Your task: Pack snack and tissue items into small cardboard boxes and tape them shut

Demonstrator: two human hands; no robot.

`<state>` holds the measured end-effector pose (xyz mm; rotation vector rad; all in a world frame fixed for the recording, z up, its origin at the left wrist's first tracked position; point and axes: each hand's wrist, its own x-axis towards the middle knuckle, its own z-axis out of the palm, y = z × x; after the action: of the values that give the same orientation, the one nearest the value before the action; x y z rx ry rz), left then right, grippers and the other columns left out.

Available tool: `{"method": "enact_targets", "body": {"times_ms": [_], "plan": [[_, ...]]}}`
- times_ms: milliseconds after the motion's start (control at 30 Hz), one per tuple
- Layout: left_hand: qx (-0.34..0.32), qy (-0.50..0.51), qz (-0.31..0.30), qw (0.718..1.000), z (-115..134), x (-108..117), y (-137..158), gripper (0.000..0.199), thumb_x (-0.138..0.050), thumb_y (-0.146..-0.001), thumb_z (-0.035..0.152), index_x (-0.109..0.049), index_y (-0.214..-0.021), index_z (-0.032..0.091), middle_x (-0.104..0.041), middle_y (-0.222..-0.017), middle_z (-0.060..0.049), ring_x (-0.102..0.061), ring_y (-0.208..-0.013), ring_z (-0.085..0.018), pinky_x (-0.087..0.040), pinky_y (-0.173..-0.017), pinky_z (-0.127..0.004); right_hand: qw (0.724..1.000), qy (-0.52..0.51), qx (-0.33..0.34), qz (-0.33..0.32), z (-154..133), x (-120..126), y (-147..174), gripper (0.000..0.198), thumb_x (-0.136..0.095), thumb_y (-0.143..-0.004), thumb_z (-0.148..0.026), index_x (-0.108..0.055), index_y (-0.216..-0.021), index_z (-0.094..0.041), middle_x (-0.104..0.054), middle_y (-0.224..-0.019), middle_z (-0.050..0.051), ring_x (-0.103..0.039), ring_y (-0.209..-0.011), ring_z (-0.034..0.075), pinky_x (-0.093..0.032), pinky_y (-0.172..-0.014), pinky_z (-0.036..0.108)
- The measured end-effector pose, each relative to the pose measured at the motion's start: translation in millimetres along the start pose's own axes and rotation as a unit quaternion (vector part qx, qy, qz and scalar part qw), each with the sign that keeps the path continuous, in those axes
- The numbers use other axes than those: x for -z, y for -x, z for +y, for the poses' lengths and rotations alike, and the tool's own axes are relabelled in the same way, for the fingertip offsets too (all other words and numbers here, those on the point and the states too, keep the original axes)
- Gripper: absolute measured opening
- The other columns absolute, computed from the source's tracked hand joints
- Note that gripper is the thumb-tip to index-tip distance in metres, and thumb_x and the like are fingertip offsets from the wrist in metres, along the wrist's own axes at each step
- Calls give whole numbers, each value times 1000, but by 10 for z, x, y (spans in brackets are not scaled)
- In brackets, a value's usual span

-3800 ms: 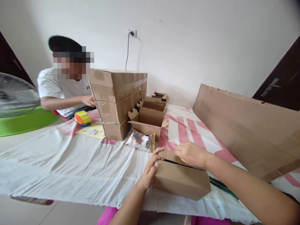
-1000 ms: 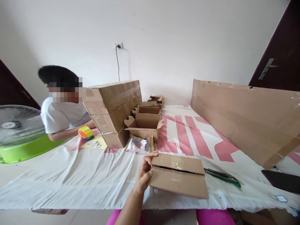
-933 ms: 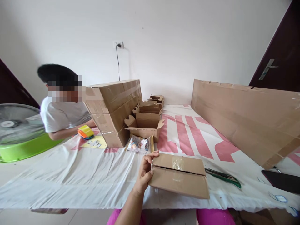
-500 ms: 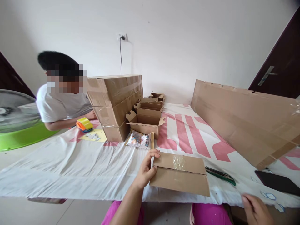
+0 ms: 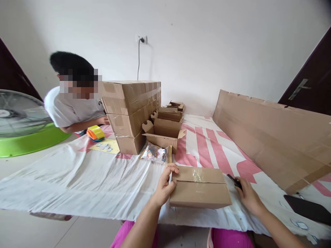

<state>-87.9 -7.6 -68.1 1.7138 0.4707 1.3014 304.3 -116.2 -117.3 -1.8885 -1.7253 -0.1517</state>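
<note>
On the wrinkled cloth, our left hand clasps the matte, taped cardboard box; our right hand curls around a dark slim tool.

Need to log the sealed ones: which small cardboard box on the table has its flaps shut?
The small box under the left hand, nearest the table edge, flaps shut with clear tape. The boxes behind it stand open.
</note>
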Motion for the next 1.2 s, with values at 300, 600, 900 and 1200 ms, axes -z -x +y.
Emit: {"method": "enact_targets", "body": {"times_ms": [300,600,900,1200], "plan": [[37,8,29,999,-25,-39,-55,34,-49,-69,22,-55,-103,22,-42,-115,-6,-40,-111,-27,-32,-95,-38,958,1,265,-111,-1324,879,-966,31,-44,-96,-32,-55,-125,-30,-65,-108,5,-60,-98,21,-48,-85,37],[78,-7,35,996,-39,-31,-85,24,-48,-68,23,-61,-88,19,-41,-115,-7,-40,-113,-28,-29,-100,-41,925,151,309,-162,-1633,476,-1327,31,-39,-99,-38,-66,-90,-23,-62,-82,3,-57,-83,18,-35,-76,33],[77,-7,46,996,-60,-53,-95,25,-48,-66,25,-60,-87,19,-42,-114,-7,-41,-112,-28,-31,-98,-40,920,150,312,-183,-1628,403,-1310,35,-36,-100,-37,-64,-86,-22,-62,-80,3,-56,-81,17,-33,-73,31],[57,0,49,997,-155,-47,-73,26,-48,-68,23,-61,-90,20,-41,-115,-7,-40,-113,-28,-31,-99,-41,926,137,304,-178,-1673,311,-1376,34,-37,-100,-38,-66,-90,-21,-63,-83,4,-57,-83,18,-31,-73,31]]}}
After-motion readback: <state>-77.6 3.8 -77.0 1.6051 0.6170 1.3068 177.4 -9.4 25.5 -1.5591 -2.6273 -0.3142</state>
